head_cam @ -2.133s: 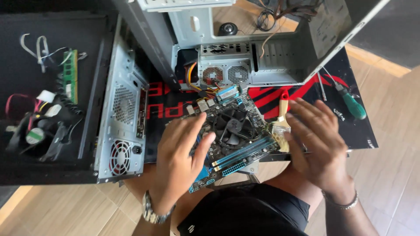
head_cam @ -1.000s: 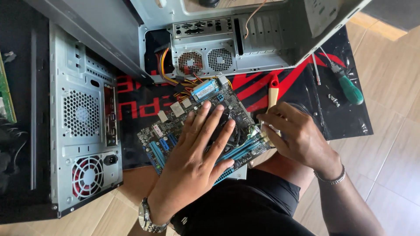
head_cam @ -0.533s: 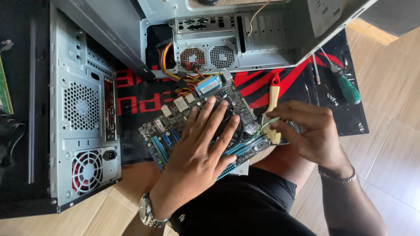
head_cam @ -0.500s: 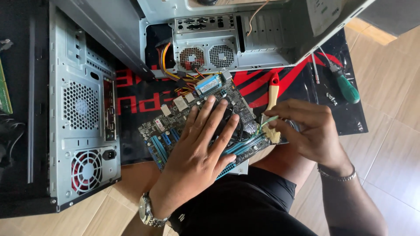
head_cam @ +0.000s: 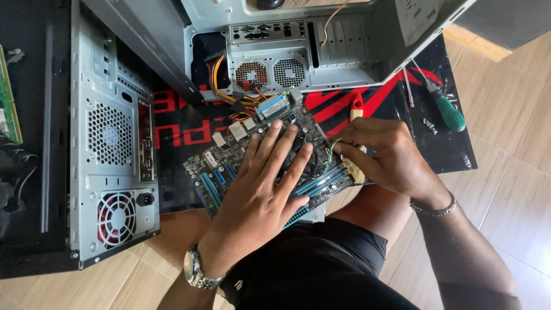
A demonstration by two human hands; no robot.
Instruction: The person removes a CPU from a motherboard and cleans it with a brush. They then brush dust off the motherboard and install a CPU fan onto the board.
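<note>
**Motherboard pinned flat while a plug is gripped at its edge**

We see the left hand [head_cam: 261,189] spread wide, palm down, across the middle of the motherboard [head_cam: 221,169]. Its fingers fan over the dark cooler area and hold nothing; we judge the flat press is there to keep the board from sliding or tipping. The board lies tilted on the person's lap and the near edge of the black and red mat [head_cam: 183,129], with its blue memory slots toward the body.

The right hand [head_cam: 384,158] is closed narrow at the board's right edge, fingertips pinching a pale cream connector [head_cam: 353,172] from which thin green wires [head_cam: 332,148] loop up. Whether the plug is seated or loose, we cannot tell, since the fingers cover it. The pinch looks suited to gripping a small plug.

Just behind that hand a red-handled tool [head_cam: 356,106] lies on the mat, and a green-handled screwdriver [head_cam: 445,109] rests further right, well apart from the board. An open grey computer case [head_cam: 298,51] lies behind, its two round fan grilles facing us and a yellow, red and black cable bundle [head_cam: 218,80] trailing toward the board. A second grey case [head_cam: 112,149] stands to the left.

Of labels, we note small white rectangular stickers [head_cam: 236,131] on the board's far corner, a pale blue strip-shaped part [head_cam: 271,107] near them, and large red block lettering across the mat.
</note>
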